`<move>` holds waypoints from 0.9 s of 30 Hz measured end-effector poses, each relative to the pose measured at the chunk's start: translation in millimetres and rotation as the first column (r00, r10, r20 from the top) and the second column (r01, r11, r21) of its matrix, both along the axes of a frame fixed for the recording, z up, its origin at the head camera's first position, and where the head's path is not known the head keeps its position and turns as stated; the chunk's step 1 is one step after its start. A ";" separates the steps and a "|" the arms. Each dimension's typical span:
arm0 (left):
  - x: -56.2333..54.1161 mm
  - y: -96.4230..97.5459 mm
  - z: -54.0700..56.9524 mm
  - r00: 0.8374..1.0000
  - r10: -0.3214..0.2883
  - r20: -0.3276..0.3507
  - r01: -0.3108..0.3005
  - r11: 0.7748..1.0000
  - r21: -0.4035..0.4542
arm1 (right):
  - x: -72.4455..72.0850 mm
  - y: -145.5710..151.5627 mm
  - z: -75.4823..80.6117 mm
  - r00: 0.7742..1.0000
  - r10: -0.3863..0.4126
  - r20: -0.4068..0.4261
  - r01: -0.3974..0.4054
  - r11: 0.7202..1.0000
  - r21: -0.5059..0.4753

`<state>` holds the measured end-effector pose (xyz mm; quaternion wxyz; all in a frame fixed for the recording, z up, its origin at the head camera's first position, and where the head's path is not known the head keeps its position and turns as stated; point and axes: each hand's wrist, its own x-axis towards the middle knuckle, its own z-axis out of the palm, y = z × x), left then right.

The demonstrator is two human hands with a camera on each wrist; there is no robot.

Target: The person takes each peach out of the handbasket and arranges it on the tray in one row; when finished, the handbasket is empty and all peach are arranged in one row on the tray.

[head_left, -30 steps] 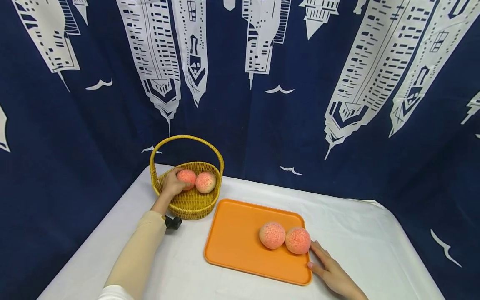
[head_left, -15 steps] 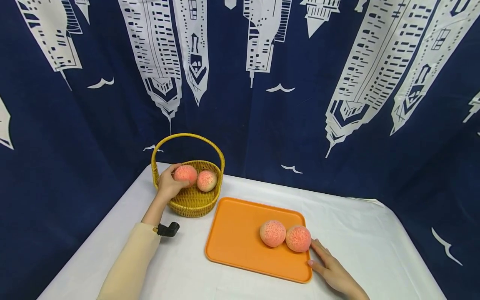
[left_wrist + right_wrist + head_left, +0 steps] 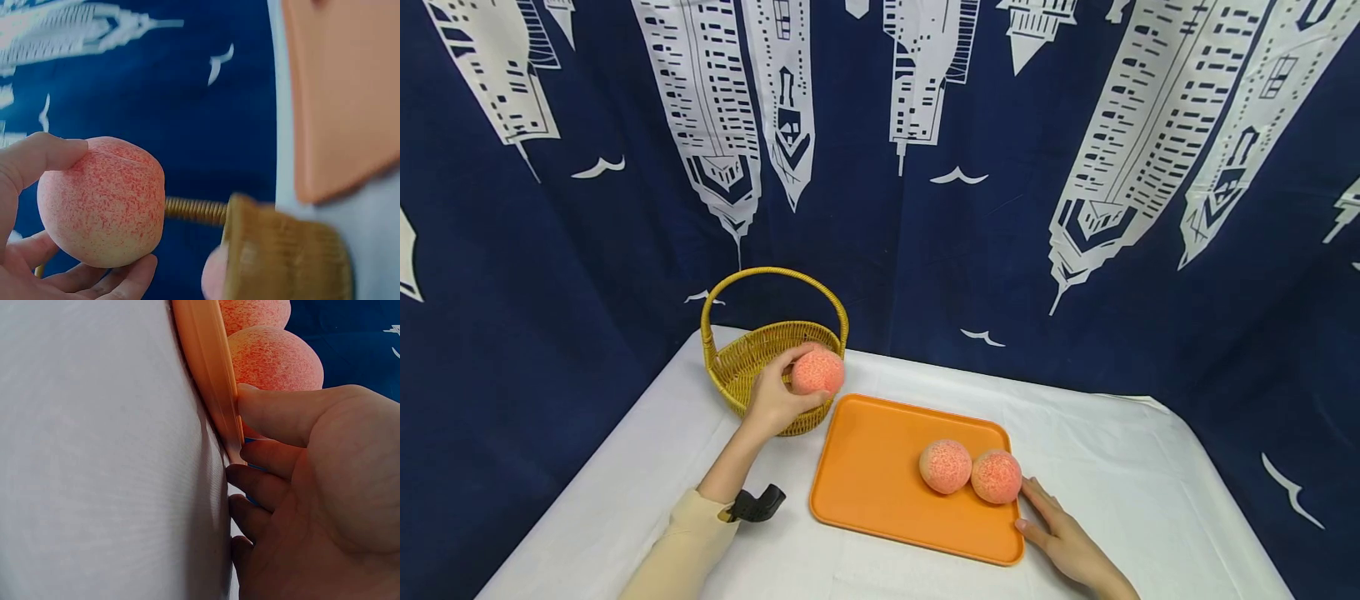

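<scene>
My left hand (image 3: 777, 398) grips a pink speckled peach (image 3: 817, 372) between thumb and fingers, over the front right of a yellow wicker basket (image 3: 741, 367). In the left wrist view the same peach (image 3: 103, 203) is clear of the basket (image 3: 287, 256), and part of another peach (image 3: 215, 273) shows inside it. That one is hidden in the head view. Two peaches sit side by side on an orange tray (image 3: 872, 475), the left peach (image 3: 945, 467) close against the right peach (image 3: 997, 477). My right hand (image 3: 1067, 542) rests at the tray's right edge, thumb at the rim (image 3: 228, 394), fingers extended.
The basket's tall handle (image 3: 775, 270) arches over it. Both basket and tray stand on a white-covered table (image 3: 1120, 467), the basket to the tray's back left. A navy curtain (image 3: 880, 250) with white building prints hangs behind the table.
My left hand has lifted the peach from the basket's left part and carried it right and toward me, now in front of the other peach. The right hand stays at the tray.
</scene>
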<state>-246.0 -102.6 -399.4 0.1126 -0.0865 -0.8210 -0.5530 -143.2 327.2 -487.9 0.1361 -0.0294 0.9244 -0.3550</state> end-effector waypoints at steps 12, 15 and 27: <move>17.0 58.8 -34.8 0.990 -0.136 0.036 0.137 0.990 -0.039 | 0.1 0.7 -0.9 1.000 0.001 -0.002 -0.001 1.000 -0.013; 18.6 68.0 -43.9 0.986 -0.167 0.019 0.168 0.983 -0.071 | 0.4 0.6 -0.7 1.000 -0.001 0.005 0.001 1.000 -0.015; 23.4 91.9 -71.0 0.972 -0.236 0.000 0.234 0.964 -0.129 | 0.2 0.6 -0.8 1.000 -0.003 -0.001 0.003 1.000 -0.009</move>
